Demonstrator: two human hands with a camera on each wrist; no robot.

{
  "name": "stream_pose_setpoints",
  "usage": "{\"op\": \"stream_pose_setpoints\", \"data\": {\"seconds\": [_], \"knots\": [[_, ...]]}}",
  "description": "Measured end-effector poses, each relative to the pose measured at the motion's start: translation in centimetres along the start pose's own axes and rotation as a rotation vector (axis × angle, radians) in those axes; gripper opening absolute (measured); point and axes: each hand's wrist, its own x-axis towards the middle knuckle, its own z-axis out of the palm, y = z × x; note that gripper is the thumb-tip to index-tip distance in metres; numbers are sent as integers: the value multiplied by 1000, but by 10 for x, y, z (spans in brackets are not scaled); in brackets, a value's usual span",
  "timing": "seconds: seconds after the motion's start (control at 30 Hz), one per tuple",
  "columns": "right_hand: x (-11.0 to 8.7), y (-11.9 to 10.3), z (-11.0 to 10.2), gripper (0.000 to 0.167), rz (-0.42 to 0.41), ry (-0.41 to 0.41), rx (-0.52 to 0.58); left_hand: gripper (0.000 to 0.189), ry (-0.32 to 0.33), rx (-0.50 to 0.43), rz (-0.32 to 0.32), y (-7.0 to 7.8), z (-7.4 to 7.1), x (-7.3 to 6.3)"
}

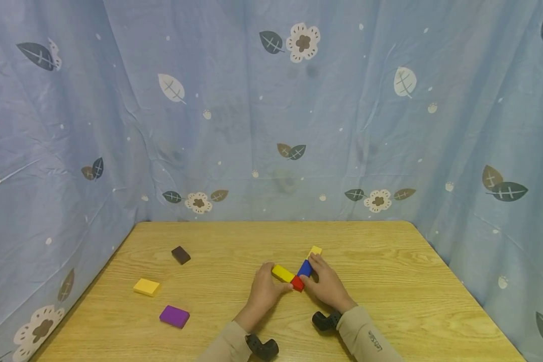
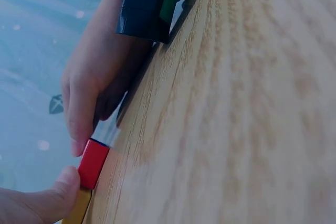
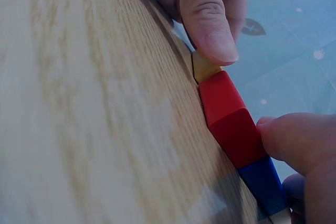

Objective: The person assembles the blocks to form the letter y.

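Several blocks lie end to end on the table in a V shape. The left arm is a yellow block (image 1: 282, 273) meeting a red block (image 1: 297, 283) at the corner; the right arm is a blue block (image 1: 304, 268) with a pale yellow block (image 1: 315, 251) beyond it. My left hand (image 1: 263, 290) holds the yellow block, fingers at its far end and thumb by the red block. With my right hand (image 1: 328, 285) I grip the blue block, the thumb near the corner and a fingertip by the pale yellow block. In the right wrist view the red block (image 3: 233, 124) touches the blue one.
On the table's left side lie a dark brown block (image 1: 181, 255), a separate yellow block (image 1: 147, 287) and a purple block (image 1: 174, 317). Blue patterned curtains (image 1: 235, 125) stand behind the wooden table (image 1: 412, 291) and along its sides. Each wrist carries a black device (image 1: 262, 347).
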Motion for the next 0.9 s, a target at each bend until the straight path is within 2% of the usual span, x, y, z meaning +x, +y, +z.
{"op": "stream_pose_setpoints", "data": {"seconds": [0.33, 0.53, 0.67, 0.9], "knots": [[0, 1, 1, 66, 8, -1, 2, 70, -22, -28, 21, -4, -3, 1], [0, 0, 0, 66, 6, -3, 0, 68, -33, -58, -5, -4, -7, 0], [0, 0, 0, 66, 8, -5, -2, 68, -18, -72, -19, -3, -9, 0], [0, 1, 0, 66, 8, -8, -2, 67, 8, -56, -5, -4, -12, -1]]}}
